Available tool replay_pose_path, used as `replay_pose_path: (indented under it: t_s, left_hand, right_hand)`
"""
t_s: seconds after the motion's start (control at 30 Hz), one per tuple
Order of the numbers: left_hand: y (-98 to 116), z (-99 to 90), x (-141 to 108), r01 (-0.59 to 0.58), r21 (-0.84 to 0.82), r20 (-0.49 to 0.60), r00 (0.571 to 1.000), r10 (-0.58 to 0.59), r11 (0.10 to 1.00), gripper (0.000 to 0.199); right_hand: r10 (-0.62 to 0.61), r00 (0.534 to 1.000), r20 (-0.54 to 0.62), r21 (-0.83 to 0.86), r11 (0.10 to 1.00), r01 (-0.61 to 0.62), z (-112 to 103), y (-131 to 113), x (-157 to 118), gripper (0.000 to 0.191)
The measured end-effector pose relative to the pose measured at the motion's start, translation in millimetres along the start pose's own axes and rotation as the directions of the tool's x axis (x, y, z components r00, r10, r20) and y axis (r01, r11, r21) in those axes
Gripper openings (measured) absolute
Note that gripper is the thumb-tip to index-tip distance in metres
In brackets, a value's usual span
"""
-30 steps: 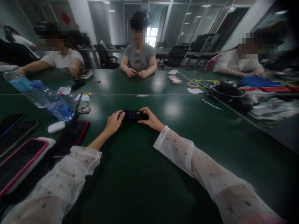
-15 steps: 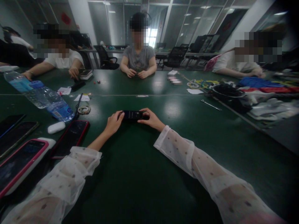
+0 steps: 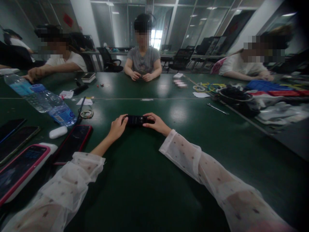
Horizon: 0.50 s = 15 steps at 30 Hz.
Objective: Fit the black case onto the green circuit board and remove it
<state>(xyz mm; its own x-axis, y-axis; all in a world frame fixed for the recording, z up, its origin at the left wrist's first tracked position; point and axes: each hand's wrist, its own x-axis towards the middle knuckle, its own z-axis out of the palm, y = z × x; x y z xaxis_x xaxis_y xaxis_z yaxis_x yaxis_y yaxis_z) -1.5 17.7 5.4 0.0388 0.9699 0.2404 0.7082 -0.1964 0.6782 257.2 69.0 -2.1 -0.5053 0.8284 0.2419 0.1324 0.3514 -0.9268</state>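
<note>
A small dark phone [image 3: 135, 120] lies sideways between my two hands, its dim screen facing me. My left hand [image 3: 118, 127] is closed on its left end, with the thumb along the near edge. On the other end, my right hand [image 3: 156, 123] grips with the thumb below and the fingers above. Both forearms are in sheer white dotted sleeves. Left of my left hand, a phone with a red edge [image 3: 74, 143] lies on the green table [image 3: 149, 180]. Beside it are a white earbud case [image 3: 58, 132] and a coiled bracelet-like ring [image 3: 86, 113].
Two water bottles [image 3: 54, 104] lean at the left, above a pink-cased phone [image 3: 23, 169] and other dark phones. A wrench [image 3: 218, 109] lies to the right, near cables [image 3: 207, 86] and a heap of bags [image 3: 277, 112]. Several people sit around the table.
My hands and the phone have barely moved. Across the table at the left, a person's arm has drawn back from beside the white box toward the left.
</note>
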Motion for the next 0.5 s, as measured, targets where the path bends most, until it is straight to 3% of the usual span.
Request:
replay_pose_path:
  t_s: [0.5]
  left_hand:
    - [-5.4,1.5,2.3,-0.008,-0.030,0.020,1.000,0.008,1.000,0.045]
  right_hand:
    - [0.052,0.999,0.003,0.010,0.999,-0.052,-0.5,-1.0,-0.2,0.058]
